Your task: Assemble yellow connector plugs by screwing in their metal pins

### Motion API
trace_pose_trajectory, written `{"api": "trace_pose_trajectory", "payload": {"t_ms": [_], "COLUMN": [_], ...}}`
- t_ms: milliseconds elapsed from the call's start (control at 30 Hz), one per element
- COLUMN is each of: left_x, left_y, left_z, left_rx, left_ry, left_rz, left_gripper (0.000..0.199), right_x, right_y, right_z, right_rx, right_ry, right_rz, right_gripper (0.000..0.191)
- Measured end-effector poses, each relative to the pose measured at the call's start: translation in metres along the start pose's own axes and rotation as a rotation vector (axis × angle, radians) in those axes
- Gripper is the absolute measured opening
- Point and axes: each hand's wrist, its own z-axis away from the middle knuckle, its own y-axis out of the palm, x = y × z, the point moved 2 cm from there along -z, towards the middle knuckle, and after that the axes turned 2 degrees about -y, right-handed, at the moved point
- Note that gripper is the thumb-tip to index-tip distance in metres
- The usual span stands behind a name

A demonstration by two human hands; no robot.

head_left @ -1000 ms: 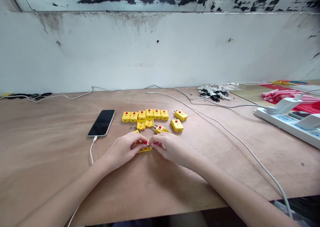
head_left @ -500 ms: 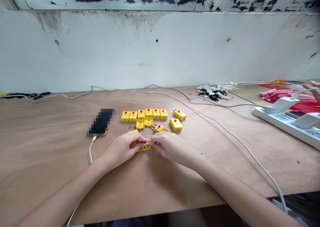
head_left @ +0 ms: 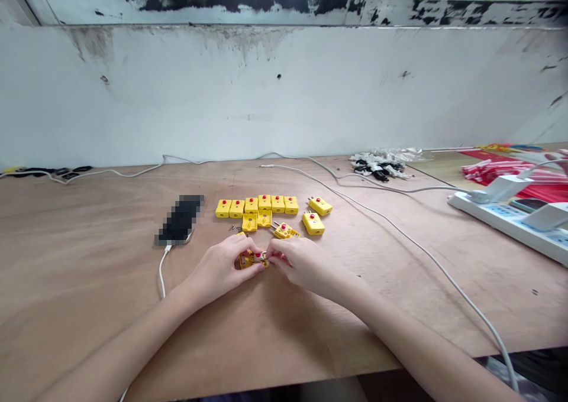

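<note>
My left hand [head_left: 227,264] grips an opened yellow plug connector [head_left: 247,262] between thumb and fingers, low over the table. A red part and some metal show inside its shell. Touching the connector's right end, my right hand [head_left: 304,261] has its fingertips pinched on a small metal piece, perhaps a pin; the fingers partly hide it. Just beyond my hands lies another opened yellow plug [head_left: 285,230] with metal pins. Two yellow half shells [head_left: 249,221] sit behind, with a few small screws [head_left: 234,229] to their left.
A row of yellow plugs with red dots [head_left: 251,205] lies farther back, and two more plugs [head_left: 313,223] rest to the right. At left is a phone [head_left: 180,220] on a white cable. A power strip [head_left: 510,219], loose cables and pink-red items [head_left: 492,171] occupy the right side.
My left thumb has shifted lower along the connector, leaving more of its inside visible. The right hand stays at its end. The whole view has tilted up slightly.
</note>
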Motion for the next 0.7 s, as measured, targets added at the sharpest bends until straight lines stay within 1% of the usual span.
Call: {"api": "trace_pose_trajectory", "payload": {"t_ms": [200,400,600,700], "left_x": [0.0002,-0.0015,-0.0023,-0.0020], "left_y": [0.0004,-0.0019,-0.0016,-0.0012], "left_z": [-0.0002,-0.0007,-0.0009,-0.0002], "left_rx": [0.021,0.029,0.014,0.015], "left_ry": [-0.008,-0.022,-0.006,0.002], "left_rz": [-0.009,-0.012,-0.003,0.006], "left_gripper": [0.010,0.009,0.008,0.008], "right_x": [-0.0019,-0.0013,-0.0069,-0.0095], "right_y": [0.0006,0.0015,0.0034,0.0050], "right_z": [0.0003,0.0002,0.0006,0.0007], "right_rx": [-0.019,-0.021,-0.041,-0.044], "right_ry": [0.018,0.017,-0.044,-0.046], "right_rz": [-0.028,-0.009,-0.087,-0.104], "right_gripper": [0.017,0.015,0.016,0.018]}}
